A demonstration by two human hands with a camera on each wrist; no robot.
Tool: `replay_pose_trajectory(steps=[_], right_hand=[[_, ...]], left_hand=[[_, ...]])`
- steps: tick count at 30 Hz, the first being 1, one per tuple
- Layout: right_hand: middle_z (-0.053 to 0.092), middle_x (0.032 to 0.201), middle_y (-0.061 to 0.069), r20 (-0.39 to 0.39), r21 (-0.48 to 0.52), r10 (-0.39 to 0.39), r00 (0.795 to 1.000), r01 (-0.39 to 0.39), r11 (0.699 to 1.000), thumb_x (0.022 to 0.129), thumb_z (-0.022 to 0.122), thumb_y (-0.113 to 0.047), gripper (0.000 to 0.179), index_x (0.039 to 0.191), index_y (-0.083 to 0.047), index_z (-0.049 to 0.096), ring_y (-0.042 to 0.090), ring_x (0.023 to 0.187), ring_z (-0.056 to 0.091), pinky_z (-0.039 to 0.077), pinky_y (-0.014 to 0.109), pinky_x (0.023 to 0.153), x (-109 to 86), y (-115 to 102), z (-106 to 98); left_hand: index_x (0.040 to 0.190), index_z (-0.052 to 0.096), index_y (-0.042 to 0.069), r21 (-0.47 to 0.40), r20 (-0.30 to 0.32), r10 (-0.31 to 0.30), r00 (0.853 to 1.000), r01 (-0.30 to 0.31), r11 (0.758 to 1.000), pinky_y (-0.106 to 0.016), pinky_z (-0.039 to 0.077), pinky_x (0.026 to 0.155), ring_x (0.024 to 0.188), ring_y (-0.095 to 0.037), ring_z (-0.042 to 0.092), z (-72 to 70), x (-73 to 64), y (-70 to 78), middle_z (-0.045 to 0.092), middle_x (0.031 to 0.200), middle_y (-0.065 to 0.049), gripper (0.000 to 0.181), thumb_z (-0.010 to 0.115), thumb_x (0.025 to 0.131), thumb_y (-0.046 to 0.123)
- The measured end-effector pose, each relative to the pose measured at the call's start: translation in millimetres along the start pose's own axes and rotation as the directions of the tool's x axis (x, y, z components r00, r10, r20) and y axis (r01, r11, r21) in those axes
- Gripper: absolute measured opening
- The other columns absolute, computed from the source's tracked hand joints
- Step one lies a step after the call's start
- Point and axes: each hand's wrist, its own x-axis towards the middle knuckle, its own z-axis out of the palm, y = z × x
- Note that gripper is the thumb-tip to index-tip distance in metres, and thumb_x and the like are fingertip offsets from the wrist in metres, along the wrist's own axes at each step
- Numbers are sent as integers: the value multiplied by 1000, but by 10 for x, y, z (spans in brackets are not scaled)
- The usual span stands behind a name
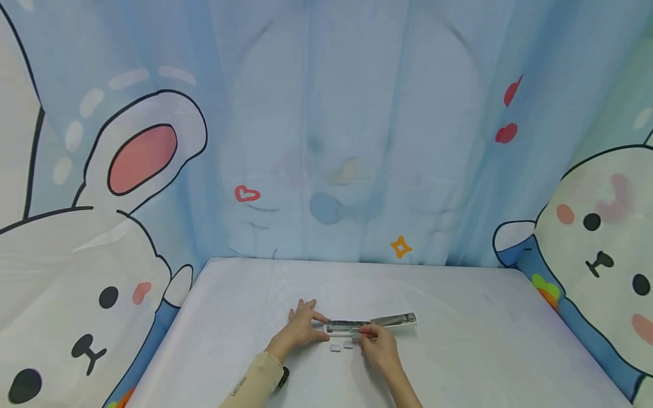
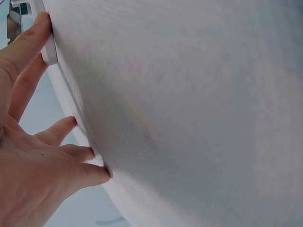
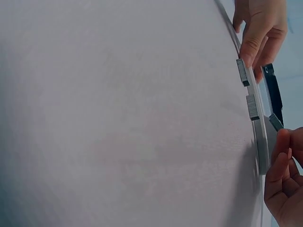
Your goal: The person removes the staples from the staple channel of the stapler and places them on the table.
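Note:
An opened white stapler (image 1: 398, 321) with a metal magazine lies across the table in the head view. Its left end sits between the thumb and index finger of my left hand (image 1: 302, 327); the other fingers are spread on the cloth. In the left wrist view, that thumb presses the stapler's white end (image 2: 49, 53). My right hand (image 1: 380, 347) pinches a small strip of staples (image 3: 276, 122) over the stapler's middle. Two more staple strips (image 3: 243, 72) lie in front of the stapler. The right fingers partly hide the magazine.
A white cloth (image 1: 474, 340) covers the table. Behind stands a blue curtain (image 1: 357, 130) with printed cartoon rabbits at both sides. A dark band (image 1: 283, 377) is at the left wrist, beside the beige sleeve (image 1: 255, 379).

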Motion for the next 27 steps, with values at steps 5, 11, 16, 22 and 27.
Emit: replay_pose_trajectory(steps=[5,11,16,22,27], right_hand=[[62,77,15,1,-22,39,999,-39,999,80,63,14,14,93,9,69,13,59,58,49,22,52,-13,27,0],[60,76,10,8,-40,74,997,-73,997,82,61,14,16,95,10,68,12,58,57,49,23,51,-22,59,-3],[59,76,7,0,-40,89,996,-89,995,83,62,12,14,95,9,68,12,58,56,49,24,51,-7,66,5],[59,80,13,15,-47,123,992,-122,991,83,62,13,15,96,7,68,13,61,57,50,24,53,-1,73,11],[58,77,9,18,-47,125,992,-124,991,81,61,13,16,95,8,68,13,60,57,49,25,51,-14,88,20]], left_hand=[[102,77,6,-3,2,2,1000,-2,1000,-72,8,109,142,-56,13,0,-2,1,37,149,-30,32,87,74,19],[102,77,6,-4,2,-4,1000,4,1000,-72,7,109,142,-56,13,-1,11,-11,37,149,-30,32,87,74,20],[102,77,7,-5,2,-8,1000,8,1000,-72,7,109,142,-56,13,-8,38,-5,37,150,-29,32,87,74,19],[102,78,7,7,-1,-1,1000,1,1000,-73,8,108,141,-57,15,-7,44,-6,38,149,-30,32,87,74,20],[102,78,8,15,-1,-2,1000,2,1000,-73,9,108,142,-57,15,12,38,-32,38,149,-29,32,87,74,21]])
